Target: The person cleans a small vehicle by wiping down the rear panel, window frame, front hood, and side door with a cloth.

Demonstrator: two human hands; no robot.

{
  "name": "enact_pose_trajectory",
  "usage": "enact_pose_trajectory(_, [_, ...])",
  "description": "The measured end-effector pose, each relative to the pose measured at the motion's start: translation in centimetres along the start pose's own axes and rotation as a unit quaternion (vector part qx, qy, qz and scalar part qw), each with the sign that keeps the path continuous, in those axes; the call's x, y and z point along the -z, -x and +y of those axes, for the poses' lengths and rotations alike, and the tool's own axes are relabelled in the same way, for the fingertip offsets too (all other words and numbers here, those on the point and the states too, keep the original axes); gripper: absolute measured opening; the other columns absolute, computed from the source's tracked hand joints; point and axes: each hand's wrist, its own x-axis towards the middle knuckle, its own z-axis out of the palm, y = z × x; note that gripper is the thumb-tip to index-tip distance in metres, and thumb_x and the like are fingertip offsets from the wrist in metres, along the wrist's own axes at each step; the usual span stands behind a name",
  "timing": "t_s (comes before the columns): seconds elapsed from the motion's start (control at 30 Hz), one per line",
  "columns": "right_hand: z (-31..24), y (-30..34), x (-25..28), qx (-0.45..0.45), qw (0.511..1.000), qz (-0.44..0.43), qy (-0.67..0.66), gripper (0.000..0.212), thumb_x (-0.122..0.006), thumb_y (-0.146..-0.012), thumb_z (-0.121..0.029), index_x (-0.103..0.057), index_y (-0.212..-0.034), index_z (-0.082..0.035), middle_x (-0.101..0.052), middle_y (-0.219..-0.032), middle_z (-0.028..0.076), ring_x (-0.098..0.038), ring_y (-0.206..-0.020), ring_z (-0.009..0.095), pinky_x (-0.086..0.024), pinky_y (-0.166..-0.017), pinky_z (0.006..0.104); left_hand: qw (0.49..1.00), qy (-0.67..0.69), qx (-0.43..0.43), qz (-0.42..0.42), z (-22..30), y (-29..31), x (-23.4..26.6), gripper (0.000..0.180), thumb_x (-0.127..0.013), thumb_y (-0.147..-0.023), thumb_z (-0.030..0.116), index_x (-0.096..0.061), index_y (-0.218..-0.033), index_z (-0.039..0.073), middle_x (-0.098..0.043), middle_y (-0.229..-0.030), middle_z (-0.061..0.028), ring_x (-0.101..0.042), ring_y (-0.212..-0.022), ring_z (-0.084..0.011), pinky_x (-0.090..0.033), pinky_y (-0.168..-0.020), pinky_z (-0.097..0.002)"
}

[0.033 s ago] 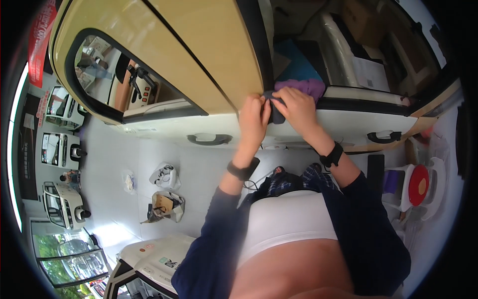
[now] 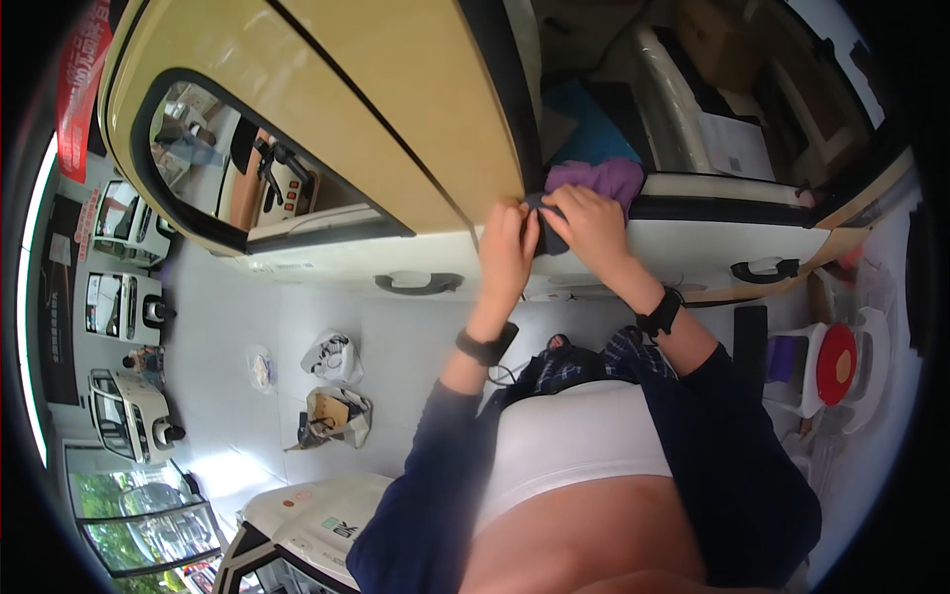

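My left hand (image 2: 507, 249) and my right hand (image 2: 591, 226) meet at the lower corner of the vehicle's window frame. Both have their fingertips pinched on a small dark grey, soft-looking piece (image 2: 550, 239), whose lower part hangs down between them. My fingers cover its top, so I cannot tell its exact kind. Just behind my right hand, a crumpled purple cloth (image 2: 614, 178) lies over the window sill. Around them is the cream-and-white side of the vehicle (image 2: 445, 119), with a dark door handle (image 2: 420, 283) left of my hands.
Inside the open-looking window are a blue sheet (image 2: 594, 124), a plastic-wrapped seat (image 2: 663, 94) and a cardboard box (image 2: 717, 45). Bags (image 2: 333, 418) stand on the floor at left. A white chair with a red round seat (image 2: 834, 366) stands right. Another white vehicle (image 2: 307, 520) is behind me.
Both hands have shifted slightly downward in the view with the dark grey piece still between their fingers. The whole view has moved a little; the purple cloth looks much the same.
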Motion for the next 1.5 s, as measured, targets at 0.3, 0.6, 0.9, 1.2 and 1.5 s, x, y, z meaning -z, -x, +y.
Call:
enact_pose_trajectory(0.3, [-1.4,-0.2,-0.1,-0.038,0.981,0.055,-0.185,0.014,-0.066,-0.073,-0.01,-0.058,-0.083,-0.004,-0.06,-0.077,0.01,-0.059,-0.07,0.027,-0.046,-0.061,0.0337,0.999,-0.007,-0.039,0.035,0.3,-0.2,2.3,0.015,-0.065,-0.075,0.003,-0.058,-0.088,0.001,-0.055,-0.085,-0.0138,-0.056,-0.074,-0.0297,-0.045,-0.063,-0.0344])
enact_pose_trajectory(0.6, [-3.7,-14.9,6.9,0.082,0.923,0.296,-0.233,0.015,-0.066,-0.074,-0.015,-0.059,-0.085,-0.008,-0.062,-0.079,0.006,-0.06,-0.069,0.024,-0.047,-0.059,0.0301,0.919,-0.074,-0.303,0.242,7.6,-17.4,9.7,0.018,-0.07,-0.069,0.001,-0.061,-0.084,0.004,-0.053,-0.083,-0.0099,-0.055,-0.072,-0.0235,-0.045,-0.062,-0.0305])
enact_pose_trajectory(0.9, [-4.2,-18.7,8.5,0.134,0.922,0.337,-0.139,0.015,-0.064,-0.074,-0.019,-0.059,-0.083,-0.008,-0.061,-0.075,0.005,-0.059,-0.065,0.024,-0.045,-0.055,0.031,0.903,-0.103,-0.311,0.278,8.8,-20.1,10.5,0.012,-0.068,-0.074,0.005,-0.057,-0.078,0.004,-0.053,-0.082,-0.0098,-0.056,-0.07,-0.0248,-0.045,-0.057,-0.0308])
enact_pose_trajectory(1.2, [-3.2,-14.0,6.8,0.071,0.953,0.217,-0.201,0.013,-0.067,-0.069,-0.003,-0.061,-0.081,-0.003,-0.06,-0.075,0.007,-0.059,-0.067,0.023,-0.046,-0.058,0.0278,0.94,-0.061,-0.247,0.225,6.0,-15.1,7.9,0.014,-0.067,-0.071,-0.002,-0.054,-0.076,0.001,-0.053,-0.079,-0.0106,-0.055,-0.068,-0.0235,-0.045,-0.06,-0.0305])
enact_pose_trajectory(1.5, [-1.6,-8.7,4.1,-0.003,0.965,0.138,-0.225,0.014,-0.067,-0.069,-0.002,-0.061,-0.081,-0.001,-0.06,-0.076,0.009,-0.06,-0.07,0.024,-0.046,-0.061,0.0276,0.969,-0.058,-0.179,0.158,3.7,-9.9,5.5,0.015,-0.069,-0.071,0.002,-0.057,-0.078,0.005,-0.056,-0.077,-0.0092,-0.058,-0.062,-0.0256,-0.046,-0.051,-0.0311])
